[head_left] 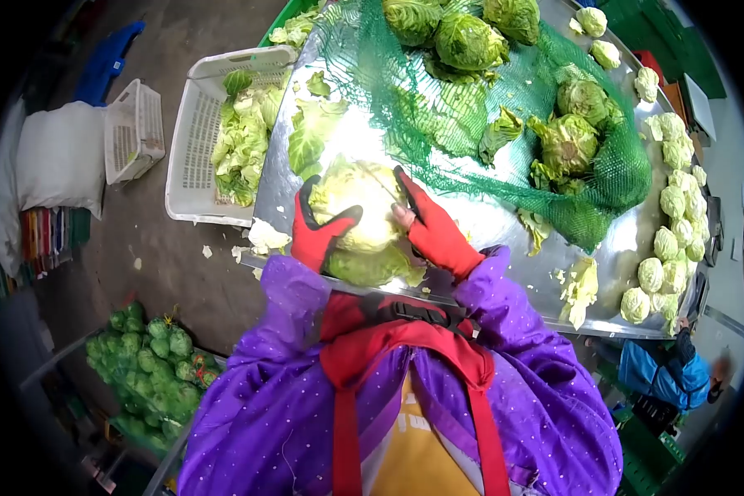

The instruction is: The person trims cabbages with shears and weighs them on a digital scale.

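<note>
A pale cabbage [360,194] sits near the front edge of the metal table [479,207], between my gloved hands. My left hand [318,227], in a red and black glove, holds its left side with thumb and fingers spread around it. On the right side, my right hand [434,227] presses against the cabbage, a bare thumb tip showing through the glove. Whether a small tool is in it I cannot make out. Loose green leaves [372,266] lie under and in front of the cabbage. Another large leaf [314,132] rests behind my left hand.
A white crate [192,140] of leaves stands left of the table. Green netting [388,99] with untrimmed cabbages [469,43] spreads across the back. Trimmed cabbages [672,201] line the right edge. A person in blue [661,372] is at lower right. Netted cabbages [149,364] lie lower left.
</note>
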The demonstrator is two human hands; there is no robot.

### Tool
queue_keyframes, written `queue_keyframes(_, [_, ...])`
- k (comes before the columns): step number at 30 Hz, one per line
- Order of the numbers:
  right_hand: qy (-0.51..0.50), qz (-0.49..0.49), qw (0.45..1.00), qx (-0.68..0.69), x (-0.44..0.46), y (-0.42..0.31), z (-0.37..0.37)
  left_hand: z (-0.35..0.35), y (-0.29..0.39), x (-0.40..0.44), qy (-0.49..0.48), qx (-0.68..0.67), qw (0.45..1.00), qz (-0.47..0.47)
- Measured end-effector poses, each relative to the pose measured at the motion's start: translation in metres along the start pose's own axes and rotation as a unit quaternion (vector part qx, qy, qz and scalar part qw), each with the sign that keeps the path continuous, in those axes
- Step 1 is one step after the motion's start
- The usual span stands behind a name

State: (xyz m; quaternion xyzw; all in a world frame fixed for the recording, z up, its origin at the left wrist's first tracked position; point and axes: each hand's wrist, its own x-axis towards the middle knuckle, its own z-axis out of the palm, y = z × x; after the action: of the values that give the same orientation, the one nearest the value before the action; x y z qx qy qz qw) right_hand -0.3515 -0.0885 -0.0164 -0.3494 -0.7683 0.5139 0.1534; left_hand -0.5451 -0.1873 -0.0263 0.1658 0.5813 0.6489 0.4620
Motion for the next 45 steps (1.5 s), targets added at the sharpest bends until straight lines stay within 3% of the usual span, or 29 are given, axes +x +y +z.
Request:
queue_keyframes(2, [0.002, 0.022, 0.998, -0.063, -0.001, -0.002, 0.004, 0.003, 0.006, -0.001, 0.003, -0.040, 0.998, -0.054])
queue_keyframes(10, [0.003, 0.101, 0.989, -0.105, 0.050, -0.013, -0.001, 0.004, 0.005, 0.021, 0.014, 0.018, 0.999, -0.028])
queue_keyframes(13, [0.018, 0.064, 0.994, -0.091, 0.072, -0.007, -0.003, 0.010, 0.023, 0.032, 0.023, -0.037, 0.993, -0.106])
queue_keyframes(15, [0.040, 0.226, 0.973, 0.018, 0.084, 0.019, -0.011, 0.011, 0.023, 0.030, -0.021, -0.007, 0.996, -0.088])
queue_keyframes(17, [0.041, 0.218, 0.975, -0.013, 0.075, 0.076, -0.001, -0.004, 0.001, 0.026, -0.085, 0.165, 0.982, 0.033])
queue_keyframes(18, [0.099, 0.185, 0.978, -0.002, 0.061, 0.095, 0.013, -0.013, -0.005, 0.025, -0.112, 0.179, 0.976, 0.046])
queue_keyframes(19, [0.151, 0.151, 0.977, 0.006, 0.049, 0.080, 0.018, -0.009, -0.001, 0.024, -0.076, 0.113, 0.990, 0.036])
queue_keyframes(20, [0.145, 0.224, 0.957, 0.114, 0.037, 0.068, 0.011, -0.004, 0.002, 0.016, -0.037, 0.047, 0.998, 0.020])
queue_keyframes(21, [0.168, 0.224, 0.938, 0.203, 0.025, 0.063, 0.012, -0.003, 0.004, 0.011, -0.001, -0.018, 1.000, 0.006])
queue_keyframes(23, [0.170, 0.195, 0.957, 0.134, -0.003, 0.029, 0.001, -0.014, -0.005, 0.012, -0.006, -0.056, 0.998, 0.026])
queue_keyframes(26, [0.114, 0.247, 0.960, 0.066, -0.020, -0.002, -0.015, -0.009, 0.002, -0.001, -0.030, -0.043, 0.998, 0.015])
queue_keyframes(29, [0.186, 0.064, 0.976, -0.096, -0.012, 0.004, -0.014, -0.003, 0.001, 0.002, -0.014, 0.028, 1.000, 0.000])
queue_keyframes(31, [0.083, 0.048, 0.991, -0.097, 0.001, -0.039, -0.013, -0.009, -0.013, 0.011, -0.007, 0.113, 0.993, 0.015])
queue_keyframes(33, [0.040, 0.003, 0.985, -0.165, 0.019, -0.036, -0.001, -0.014, -0.018, 0.018, -0.010, 0.215, 0.975, 0.047])
queue_keyframes(35, [0.011, -0.005, 0.984, -0.177, 0.031, -0.022, 0.002, -0.016, -0.023, 0.025, -0.013, 0.224, 0.973, 0.047])
queue_keyframes(38, [-0.013, 0.038, 0.986, -0.164, 0.045, -0.017, -0.004, -0.007, -0.015, 0.026, -0.003, 0.246, 0.969, 0.025])
queue_keyframes(42, [-0.011, 0.195, 0.978, -0.067, 0.075, 0.029, -0.003, -0.005, -0.013, 0.016, -0.050, 0.330, 0.936, 0.112])
queue_keyframes(44, [-0.003, 0.229, 0.973, 0.037, 0.068, 0.052, 0.005, -0.005, -0.002, 0.023, -0.051, 0.175, 0.982, 0.047])
queue_keyframes(45, [0.035, 0.200, 0.976, 0.081, 0.055, 0.073, 0.014, -0.005, 0.006, 0.022, -0.054, 0.097, 0.994, 0.011])
